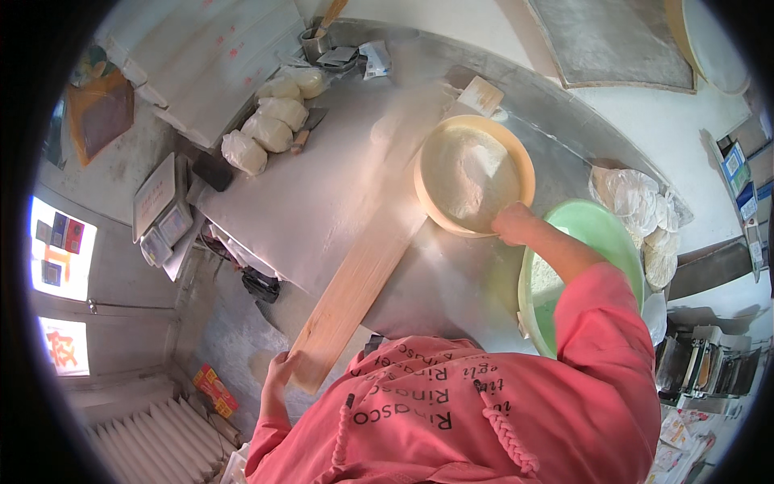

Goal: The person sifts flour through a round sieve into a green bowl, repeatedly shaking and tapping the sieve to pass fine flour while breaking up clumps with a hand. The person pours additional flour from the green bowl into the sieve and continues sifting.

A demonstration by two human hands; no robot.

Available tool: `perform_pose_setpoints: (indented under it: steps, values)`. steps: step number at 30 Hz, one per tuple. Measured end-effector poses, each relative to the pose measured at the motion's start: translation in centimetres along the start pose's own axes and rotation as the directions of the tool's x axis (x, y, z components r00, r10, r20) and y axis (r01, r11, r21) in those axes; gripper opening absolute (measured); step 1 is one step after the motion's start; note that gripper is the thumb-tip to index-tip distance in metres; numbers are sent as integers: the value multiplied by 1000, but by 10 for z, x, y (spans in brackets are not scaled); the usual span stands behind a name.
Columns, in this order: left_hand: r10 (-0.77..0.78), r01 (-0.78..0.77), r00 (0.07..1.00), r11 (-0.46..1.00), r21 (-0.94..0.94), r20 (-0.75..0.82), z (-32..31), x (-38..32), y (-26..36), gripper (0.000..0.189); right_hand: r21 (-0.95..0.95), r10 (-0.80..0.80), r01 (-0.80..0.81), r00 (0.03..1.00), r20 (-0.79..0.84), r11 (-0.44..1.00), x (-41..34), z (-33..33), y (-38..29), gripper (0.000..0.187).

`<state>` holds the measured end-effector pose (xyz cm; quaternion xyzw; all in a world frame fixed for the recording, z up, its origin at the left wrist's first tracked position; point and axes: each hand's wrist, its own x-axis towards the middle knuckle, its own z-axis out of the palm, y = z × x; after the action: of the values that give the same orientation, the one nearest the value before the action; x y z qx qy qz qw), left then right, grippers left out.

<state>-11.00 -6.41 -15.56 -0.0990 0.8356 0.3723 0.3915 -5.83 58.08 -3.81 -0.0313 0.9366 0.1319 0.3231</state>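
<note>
My left hand (279,370) grips the near end of a long wooden board (357,287), which slants over the table edge and across the metal tabletop (284,218). The board's far part is dusted with flour. At the near rim of a round flour sieve (525,160), my right hand (513,224) holds on with its fingers around the rim. Flour (471,175) lies in a heap on the mesh. The sieve is over the table, just right of the board; whether it rests on anything is hidden. Under my right forearm is a green plastic basin (611,233) with flour inside.
Several bagged white lumps (266,132) line the back left, beside a cleaver (308,128). A scale (163,212) stands at the left edge. A small wooden board (481,95) is beyond the sieve. Plastic bags (626,190) lie right of the basin, near the wall.
</note>
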Motion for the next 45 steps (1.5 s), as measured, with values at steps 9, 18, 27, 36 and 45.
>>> perform_pose_setpoints:
  steps: [9, 18, 27, 36, 45]
  values:
    - [-78, 34, 997, 513, -858, -7, 31, -43, -17, 39, 38, -105, 120, 957, -271, 992, 5, -17, -23, 16]
    - [17, -157, 987, 319, -935, -159, 56, -137, 24, 39, 428, 164, 110, 817, -553, 897, 75, -101, -73, 18]
    - [-80, -144, 984, 165, -976, -159, 52, -151, 52, 35, 506, 313, -61, 847, -429, 860, 98, -90, -57, 50]
    - [-69, -55, 996, 71, -996, -60, 40, -163, 71, 44, 452, 270, -76, 884, -382, 889, 102, -91, -30, 49]
    - [-150, -59, 986, 113, -992, -76, 35, -164, 79, 36, 383, 102, 98, 877, -469, 919, 114, -98, -53, 50]
